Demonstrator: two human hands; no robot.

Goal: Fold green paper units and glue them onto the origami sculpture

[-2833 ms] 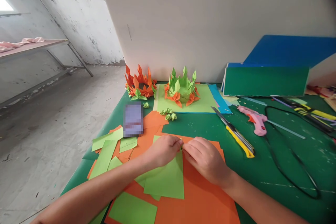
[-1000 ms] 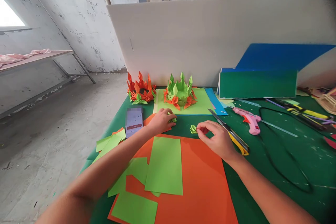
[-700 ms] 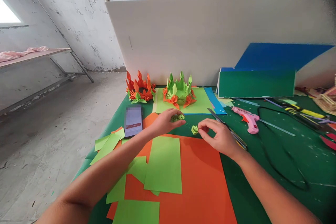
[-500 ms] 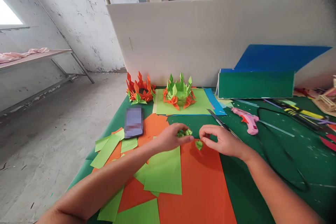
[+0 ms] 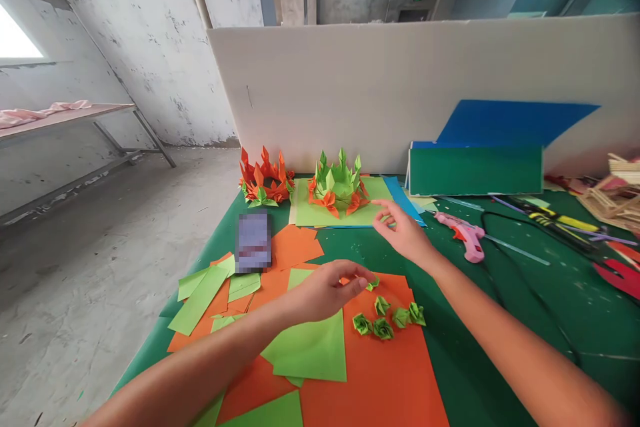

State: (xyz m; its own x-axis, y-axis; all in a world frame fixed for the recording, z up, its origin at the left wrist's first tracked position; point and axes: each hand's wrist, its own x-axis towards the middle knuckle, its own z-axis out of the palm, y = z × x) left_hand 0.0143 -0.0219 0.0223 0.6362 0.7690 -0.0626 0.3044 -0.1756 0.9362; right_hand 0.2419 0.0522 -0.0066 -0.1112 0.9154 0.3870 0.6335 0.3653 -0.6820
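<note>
Several small folded green paper roses [image 5: 383, 328] lie in a loose group on a large orange sheet [image 5: 380, 380]. My left hand [image 5: 333, 288] hovers at their far left side, palm down, thumb and fingers apart. One more green rose [image 5: 373, 284] shows just under its fingertips, on the sheet. My right hand [image 5: 404, 232] is raised beyond the group, index finger stretched out, nothing in it. Behind it stands a green paper crown [image 5: 340, 180] with orange flowers round its base. An orange paper crown [image 5: 266, 177] with green pieces stands left of that.
Green paper sheets [image 5: 313, 347] overlap orange ones at left, near a phone [image 5: 253, 240]. A pink glue gun [image 5: 465, 233] with a dark cord lies at right, beside pliers [image 5: 560, 223]. A pale board [image 5: 350, 93] closes off the table's back.
My left hand has let go of the green roses, which now lie spread on the orange sheet. My right hand has moved up and away from them. The view has tilted slightly upward.
</note>
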